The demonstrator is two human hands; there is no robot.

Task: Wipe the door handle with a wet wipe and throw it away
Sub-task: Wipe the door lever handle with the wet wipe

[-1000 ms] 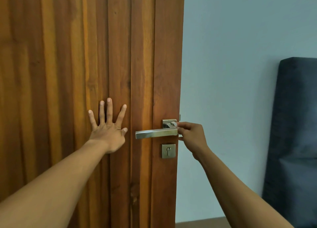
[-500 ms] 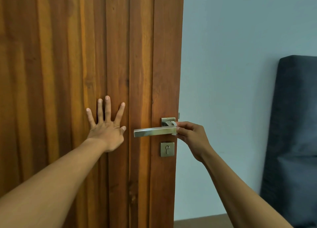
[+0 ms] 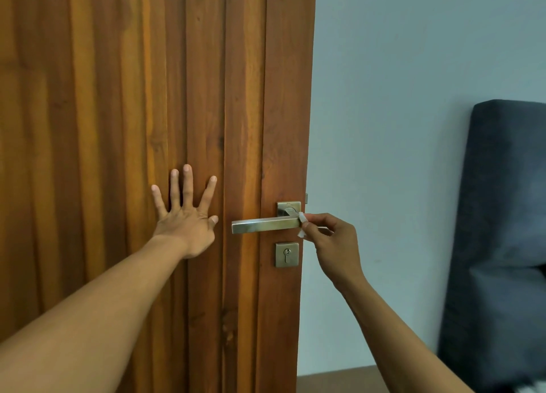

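A brushed metal lever door handle [image 3: 263, 225] sticks out leftward from its square plate on the brown wooden door [image 3: 118, 97]. My right hand [image 3: 332, 246] pinches a small white wet wipe [image 3: 302, 223] against the handle's right end, close to the door's edge. Most of the wipe is hidden behind my fingers. My left hand [image 3: 186, 218] presses flat on the door with fingers spread, just left of the handle's free tip.
A square keyhole plate [image 3: 287, 254] sits below the handle. Right of the door edge is a pale blue wall [image 3: 399, 97]. A dark blue padded headboard or cushion [image 3: 502, 230] stands at the far right. A strip of brown floor [image 3: 334, 379] shows at the bottom.
My right hand has drawn the wipe slightly right and down off the handle's pivot end. My left hand stays flat on the door.
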